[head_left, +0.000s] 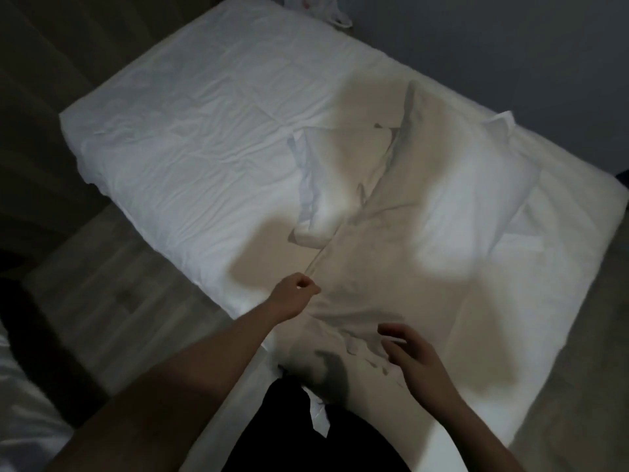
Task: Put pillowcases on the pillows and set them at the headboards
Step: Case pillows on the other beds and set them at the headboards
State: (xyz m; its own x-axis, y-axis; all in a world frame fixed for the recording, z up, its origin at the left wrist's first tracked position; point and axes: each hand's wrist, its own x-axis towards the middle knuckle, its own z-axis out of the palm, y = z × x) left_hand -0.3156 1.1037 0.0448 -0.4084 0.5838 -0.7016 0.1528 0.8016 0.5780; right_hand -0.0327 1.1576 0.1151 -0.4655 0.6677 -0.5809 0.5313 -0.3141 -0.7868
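A large white pillow (pixel 442 185) in a pillowcase lies diagonally across the bed (pixel 190 131), its near end reaching me. My left hand (pixel 296 291) pinches the left edge of that pillowcase with curled fingers. Above the crumpled near end of the pillowcase, my right hand (pixel 412 356) hovers with fingers spread and loosely bent, holding nothing. A second, smaller white pillow (pixel 326 178) lies just left of the large one, touching it.
The bed has a wrinkled white sheet and stands against a dark wall (pixel 493 35). Wooden floor (pixel 112 284) runs along the bed's left side. White cloth (pixel 326 8) is bunched at the far end. Another white bed edge (pixel 20 403) shows at bottom left.
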